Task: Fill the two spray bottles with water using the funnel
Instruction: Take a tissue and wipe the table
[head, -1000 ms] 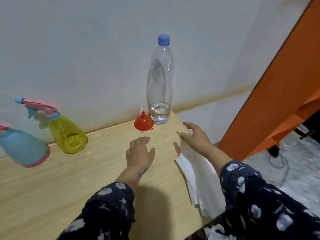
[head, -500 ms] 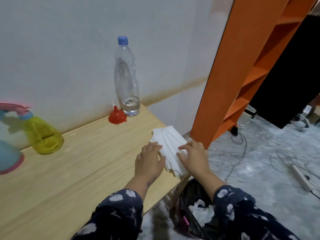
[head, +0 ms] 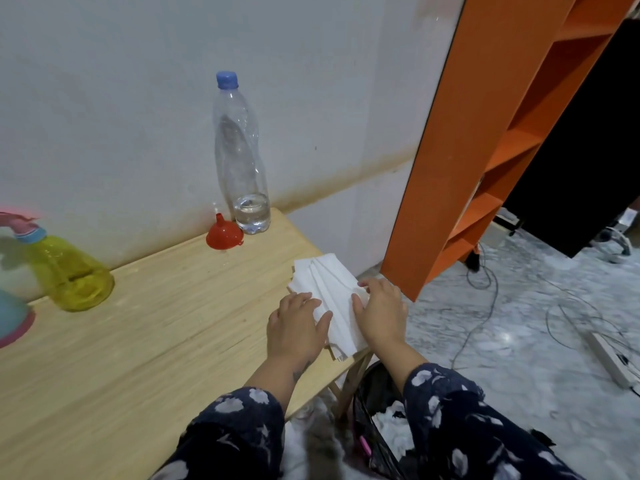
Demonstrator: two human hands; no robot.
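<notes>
A yellow spray bottle (head: 74,275) with a pink-and-blue head stands at the table's far left. A blue spray bottle (head: 12,315) with a pink base is cut off by the left edge. The red funnel (head: 224,233) lies mouth down by the wall, beside a clear water bottle (head: 242,157) with a blue cap and a little water at the bottom. A stack of white paper napkins (head: 329,285) lies at the table's right edge. My left hand (head: 296,327) rests flat on its left side, and my right hand (head: 381,311) touches its right side, fingers straight.
The wooden table (head: 138,341) ends just right of the napkins. Below that edge stands a dark waste bin (head: 381,420) with crumpled white paper. An orange shelf unit (head: 485,133) rises to the right. Cables and a power strip (head: 616,362) lie on the marbled floor.
The view has swung right, away from the spray bottles. Both hands have come from hovering over the table onto the napkin stack, now lying on the table's right edge.
</notes>
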